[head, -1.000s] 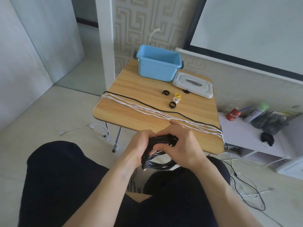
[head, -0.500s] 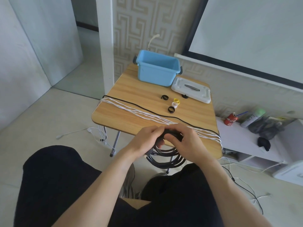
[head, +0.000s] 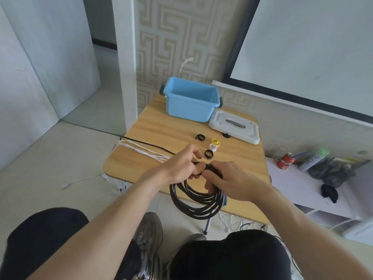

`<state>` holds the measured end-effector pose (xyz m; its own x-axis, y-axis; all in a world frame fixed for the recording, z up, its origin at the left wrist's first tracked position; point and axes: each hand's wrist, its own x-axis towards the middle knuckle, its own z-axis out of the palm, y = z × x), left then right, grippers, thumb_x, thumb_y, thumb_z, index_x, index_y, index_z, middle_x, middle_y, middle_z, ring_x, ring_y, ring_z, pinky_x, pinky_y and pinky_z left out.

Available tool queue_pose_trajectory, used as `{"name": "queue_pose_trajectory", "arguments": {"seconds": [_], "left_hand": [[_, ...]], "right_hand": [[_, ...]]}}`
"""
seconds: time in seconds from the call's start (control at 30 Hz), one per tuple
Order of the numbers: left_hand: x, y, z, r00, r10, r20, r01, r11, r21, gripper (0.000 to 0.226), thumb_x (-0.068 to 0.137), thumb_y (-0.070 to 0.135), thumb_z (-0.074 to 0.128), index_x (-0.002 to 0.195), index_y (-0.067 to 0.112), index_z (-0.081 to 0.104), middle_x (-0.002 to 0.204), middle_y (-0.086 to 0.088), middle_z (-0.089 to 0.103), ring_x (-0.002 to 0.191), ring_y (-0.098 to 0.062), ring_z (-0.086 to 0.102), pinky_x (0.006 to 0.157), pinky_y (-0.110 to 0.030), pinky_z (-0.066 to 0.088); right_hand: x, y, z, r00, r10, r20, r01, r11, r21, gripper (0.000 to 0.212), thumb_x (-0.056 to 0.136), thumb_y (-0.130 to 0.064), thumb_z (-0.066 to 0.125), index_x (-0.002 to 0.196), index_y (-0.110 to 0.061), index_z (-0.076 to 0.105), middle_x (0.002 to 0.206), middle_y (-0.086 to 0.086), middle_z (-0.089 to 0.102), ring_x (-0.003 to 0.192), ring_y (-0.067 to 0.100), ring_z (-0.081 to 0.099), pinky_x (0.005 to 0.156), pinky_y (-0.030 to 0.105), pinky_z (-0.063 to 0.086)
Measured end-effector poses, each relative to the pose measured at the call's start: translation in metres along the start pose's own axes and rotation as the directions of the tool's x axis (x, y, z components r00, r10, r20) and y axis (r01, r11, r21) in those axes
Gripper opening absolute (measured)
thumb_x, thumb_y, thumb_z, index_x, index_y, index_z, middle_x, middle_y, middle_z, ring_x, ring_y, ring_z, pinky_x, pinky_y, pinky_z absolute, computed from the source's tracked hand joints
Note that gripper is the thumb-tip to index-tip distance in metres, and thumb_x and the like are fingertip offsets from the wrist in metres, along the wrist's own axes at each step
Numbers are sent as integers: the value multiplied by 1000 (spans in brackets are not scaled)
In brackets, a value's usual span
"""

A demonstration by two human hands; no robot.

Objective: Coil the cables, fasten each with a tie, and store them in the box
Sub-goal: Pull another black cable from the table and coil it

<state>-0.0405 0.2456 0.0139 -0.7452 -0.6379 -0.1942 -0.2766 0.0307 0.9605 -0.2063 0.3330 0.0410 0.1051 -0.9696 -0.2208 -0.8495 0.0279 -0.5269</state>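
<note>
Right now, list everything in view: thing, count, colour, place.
coiled cable: one, black, over the table's near edge, held at its top
table: one, wood
box: one, blue, far end of table, open
lid: one, white, right of box
ties: five loops, three black, one yellow, one white, mid-table
loose cables: several white, one black, across table
can: one, red, side shelf
left hand: grips coil
right hand: grips coil

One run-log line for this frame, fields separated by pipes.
step: tying coil | left hand: grips black cable coil top | right hand: grips coil top | blue box: open, lid beside
</note>
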Motion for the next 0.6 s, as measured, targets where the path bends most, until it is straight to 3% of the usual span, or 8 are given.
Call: {"name": "queue_pose_trajectory", "arguments": {"seconds": [0.1,0.2,0.27,0.33,0.4,0.5,0.57,0.6], "left_hand": [[19,12,-12,999,22,-24,-23,999,-40,8,102,20,56,104,17,48,80,-7,61,72,-17,56,75,-36,44],[41,22,-30,983,62,-172,-73,996,-59,30,97,33,62,116,13,49,105,-5,58,93,-16,60,87,-32,48],[52,26,-40,909,132,-395,-168,984,-58,27,96,28,62,113,12,49,107,-4,52,95,-6,55,85,-24,46],[58,25,-49,793,188,-579,-233,973,-2,10,98,16,55,92,13,49,88,-2,49,74,4,52,67,-11,43],[68,8,-65,772,158,-616,-127,987,93,13,98,17,54,87,12,51,83,1,51,75,-2,55,60,-12,41],[82,-23,-99,893,-94,-441,221,944,246,37,85,51,55,97,16,60,100,0,60,110,-30,58,84,-38,46],[85,-33,-112,895,-298,-333,416,828,375,53,81,58,57,124,26,57,133,-8,50,138,-37,36,105,-54,37],[86,-37,-114,879,-379,-291,472,782,408,68,82,56,62,143,33,43,154,-9,31,148,-36,19,113,-59,28]], "right_hand": [[15,1,-8,991,-12,-130,25,995,93,36,106,-36,46,83,-13,62,69,1,73,62,11,69,66,30,55],[42,4,-20,963,52,-263,-29,995,93,41,106,-37,44,76,-13,57,62,5,64,57,10,65,56,30,47],[67,14,-30,921,193,-339,-128,970,207,45,106,-39,43,72,-14,57,60,1,59,50,4,57,53,20,44],[93,30,-39,859,346,-378,-181,895,407,48,105,-42,43,68,-14,59,61,3,59,56,12,57,62,28,49],[121,43,-52,815,456,-358,-152,763,628,44,103,-42,44,70,-15,58,62,3,56,63,21,53,68,40,48],[162,43,-80,771,564,-295,-55,521,852,33,103,-37,45,82,-14,59,69,4,56,61,19,55,57,32,49],[188,37,-96,740,626,-248,-5,373,928,26,102,-32,47,90,-13,60,77,6,63,67,20,63,58,31,53],[202,35,-103,721,653,-232,-1,336,942,24,101,-31,47,89,-14,59,80,5,64,69,19,62,63,32,52]]}}
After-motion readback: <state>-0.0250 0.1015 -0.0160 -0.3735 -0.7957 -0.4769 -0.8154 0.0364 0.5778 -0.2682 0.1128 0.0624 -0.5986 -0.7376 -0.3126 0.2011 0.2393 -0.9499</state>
